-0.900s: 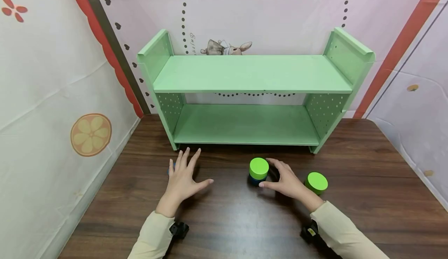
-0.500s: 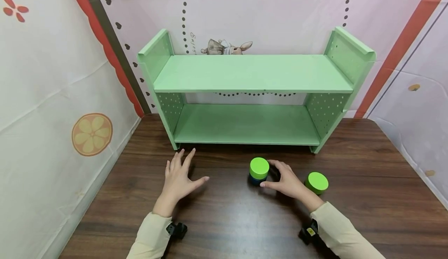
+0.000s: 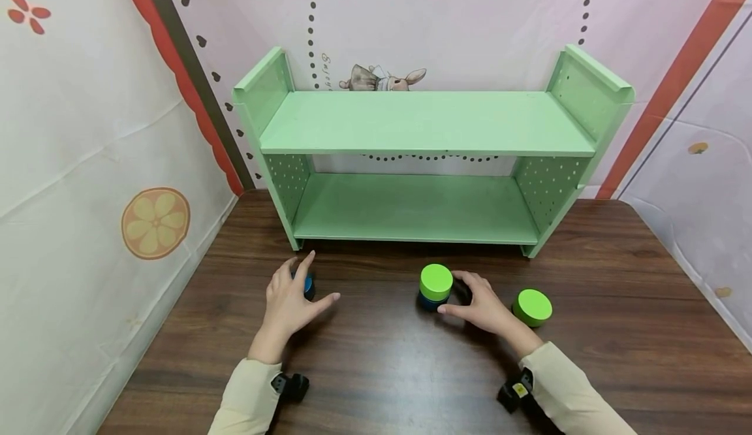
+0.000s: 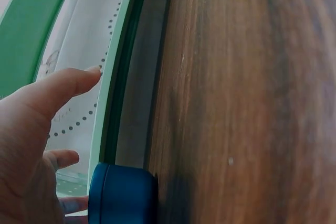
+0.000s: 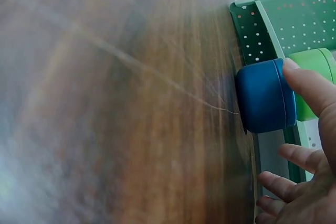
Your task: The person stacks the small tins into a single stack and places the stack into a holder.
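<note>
My left hand (image 3: 284,304) is held over the table with thumb and index finger spread wide. A small round blue jar (image 3: 309,287) shows in the gap between them; in the left wrist view the blue jar (image 4: 123,195) stands beside the fingers, ungripped. To the right, a round green jar (image 3: 436,281) is stacked on a dark blue jar (image 3: 432,302). My right hand (image 3: 483,307) is curved loosely beside this stack. Its thumb tip (image 5: 290,65) lies at the lower jar's upper edge; whether it touches cannot be told. The other fingers are apart from the jars.
Behind the right wrist stands a second green jar (image 3: 532,306). A light green two-tier shelf (image 3: 414,208) spans the back of the brown wooden table (image 3: 388,383). Printed cloth (image 3: 88,141) hangs on the left, back and right.
My left hand has shifted left and slightly nearer, so the blue jar now appears on the right of its fingers. The right hand and the stack have barely moved.
</note>
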The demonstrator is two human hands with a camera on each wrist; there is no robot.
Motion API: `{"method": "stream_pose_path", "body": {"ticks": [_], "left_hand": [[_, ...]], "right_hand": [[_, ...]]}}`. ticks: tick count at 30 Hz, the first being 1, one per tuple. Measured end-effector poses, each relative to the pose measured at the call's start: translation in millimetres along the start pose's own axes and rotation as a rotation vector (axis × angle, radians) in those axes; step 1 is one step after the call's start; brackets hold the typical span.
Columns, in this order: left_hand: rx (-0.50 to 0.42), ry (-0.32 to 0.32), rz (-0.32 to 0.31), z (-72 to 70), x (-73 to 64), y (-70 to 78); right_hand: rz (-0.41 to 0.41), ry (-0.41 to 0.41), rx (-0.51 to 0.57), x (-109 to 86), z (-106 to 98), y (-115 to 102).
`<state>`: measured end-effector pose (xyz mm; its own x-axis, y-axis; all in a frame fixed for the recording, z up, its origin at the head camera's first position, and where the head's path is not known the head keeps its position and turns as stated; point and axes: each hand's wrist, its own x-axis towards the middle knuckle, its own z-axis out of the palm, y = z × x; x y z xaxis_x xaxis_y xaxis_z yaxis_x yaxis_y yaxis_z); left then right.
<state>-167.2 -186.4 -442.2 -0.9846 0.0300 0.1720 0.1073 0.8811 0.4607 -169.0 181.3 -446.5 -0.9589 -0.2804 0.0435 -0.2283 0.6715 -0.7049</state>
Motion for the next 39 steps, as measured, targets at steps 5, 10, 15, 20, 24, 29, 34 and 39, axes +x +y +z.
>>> {"method": "stream_pose_path", "body": {"ticks": [5,10,15,20,24,29,34,39], "left_hand": [[-0.007,-0.013,-0.032,-2.4,0.3,-4.6],[-0.011,-0.041,-0.062,-5.3,0.7,-8.0],[-0.010,-0.042,-0.100,-8.9,1.0,-12.2],[-0.026,-0.042,-0.139,-11.7,0.6,-17.6],[-0.032,-0.054,-0.153,-12.6,0.1,-21.6],[-0.031,-0.055,-0.161,-13.1,-0.6,-25.1],[-0.042,-0.069,-0.174,-13.5,-2.4,-26.4],[-0.044,-0.082,-0.190,-14.0,-4.6,-27.9]], "right_hand": [[0.011,0.000,0.008,-0.4,0.0,1.4],[0.021,-0.001,0.014,0.2,1.5,2.6],[0.012,0.028,0.025,4.7,3.2,3.6],[0.014,0.025,0.033,7.6,3.5,5.1],[0.010,0.017,0.034,7.3,3.5,6.2],[0.002,0.023,0.024,6.3,4.3,7.2],[-0.002,0.036,0.014,5.6,5.3,8.4],[-0.008,0.044,0.013,5.9,8.3,10.5]]}}
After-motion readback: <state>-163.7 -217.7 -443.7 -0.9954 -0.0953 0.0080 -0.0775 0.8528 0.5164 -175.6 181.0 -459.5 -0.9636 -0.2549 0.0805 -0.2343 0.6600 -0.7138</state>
